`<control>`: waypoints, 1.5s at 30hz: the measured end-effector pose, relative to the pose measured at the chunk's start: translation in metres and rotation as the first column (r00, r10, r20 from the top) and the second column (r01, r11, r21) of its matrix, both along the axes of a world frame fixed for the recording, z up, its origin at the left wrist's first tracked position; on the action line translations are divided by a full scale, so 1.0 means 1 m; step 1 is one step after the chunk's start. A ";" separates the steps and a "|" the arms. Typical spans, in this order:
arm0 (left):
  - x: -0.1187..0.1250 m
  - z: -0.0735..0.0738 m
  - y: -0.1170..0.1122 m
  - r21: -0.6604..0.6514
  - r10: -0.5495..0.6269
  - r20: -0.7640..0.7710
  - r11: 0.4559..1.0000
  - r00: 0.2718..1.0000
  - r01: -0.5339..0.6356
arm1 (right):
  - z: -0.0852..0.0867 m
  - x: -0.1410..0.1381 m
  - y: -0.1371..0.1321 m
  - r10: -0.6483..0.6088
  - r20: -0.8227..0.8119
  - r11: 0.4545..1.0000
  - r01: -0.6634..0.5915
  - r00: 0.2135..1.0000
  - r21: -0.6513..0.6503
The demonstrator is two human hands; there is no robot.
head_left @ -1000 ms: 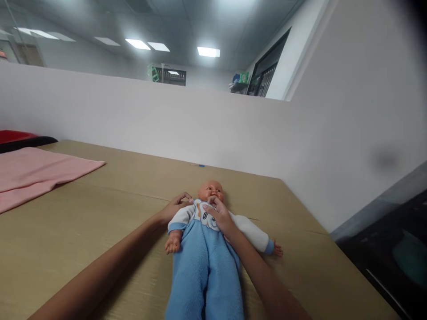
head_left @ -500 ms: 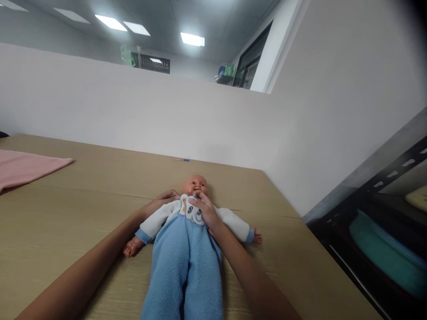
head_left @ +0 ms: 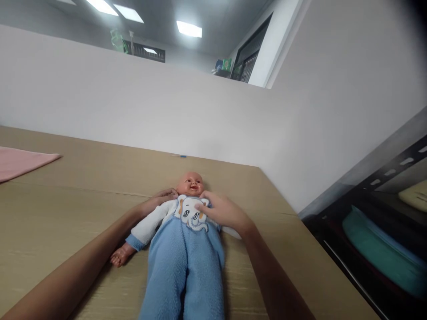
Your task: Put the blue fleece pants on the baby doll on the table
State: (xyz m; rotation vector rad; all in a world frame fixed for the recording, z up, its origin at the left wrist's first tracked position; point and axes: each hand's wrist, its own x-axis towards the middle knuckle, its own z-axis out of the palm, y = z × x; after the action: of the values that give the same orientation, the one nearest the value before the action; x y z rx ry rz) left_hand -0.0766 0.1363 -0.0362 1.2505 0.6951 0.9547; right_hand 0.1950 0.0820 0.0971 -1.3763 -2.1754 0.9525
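A baby doll [head_left: 190, 183] lies on its back on the table, head pointing away from me. It wears a fleece romper [head_left: 180, 262], blue below with white sleeves and an elephant patch on the chest. My left hand [head_left: 165, 195] is closed at the romper's shoulder, beside the doll's neck; its fingertips are partly hidden. Over the other side of the chest, my right hand [head_left: 225, 211] pinches the romper near the collar, thumb on the elephant patch. My right hand and forearm cover most of the doll's arm on that side.
A pink cloth [head_left: 25, 162] lies at the table's left. Near the back edge is a thin stick with a blue end [head_left: 183, 156]. A white wall [head_left: 150, 106] rises behind the brown table [head_left: 83, 213]. To the right, a black rack [head_left: 333, 222] holds a teal item [head_left: 376, 249].
My right hand has swung outward to the right, uncovering the doll's mouth and more of the elephant patch. My left hand stays by the neck. The view has tilted down slightly.
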 end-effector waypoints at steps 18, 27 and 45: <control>0.024 0.065 -0.026 0.675 0.569 -0.346 0.703 0.746 -0.223 | -0.047 0.147 -0.039 -0.102 0.096 0.973 0.079 0.990 0.217; 0.120 0.076 -0.055 0.809 0.611 -0.554 0.555 0.565 0.192 | -0.093 0.171 -0.064 -0.252 -0.156 0.941 0.280 0.955 0.192; 0.110 0.070 -0.077 0.905 0.440 -0.161 0.424 0.883 -0.046 | -0.081 0.063 -0.039 -0.039 -0.430 0.909 0.211 0.902 0.360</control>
State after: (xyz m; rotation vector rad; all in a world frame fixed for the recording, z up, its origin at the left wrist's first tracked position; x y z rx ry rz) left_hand 0.0335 0.0594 0.0336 2.3940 0.6989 1.4373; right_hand 0.2578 0.0425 0.0157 -0.9970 -1.8010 0.6296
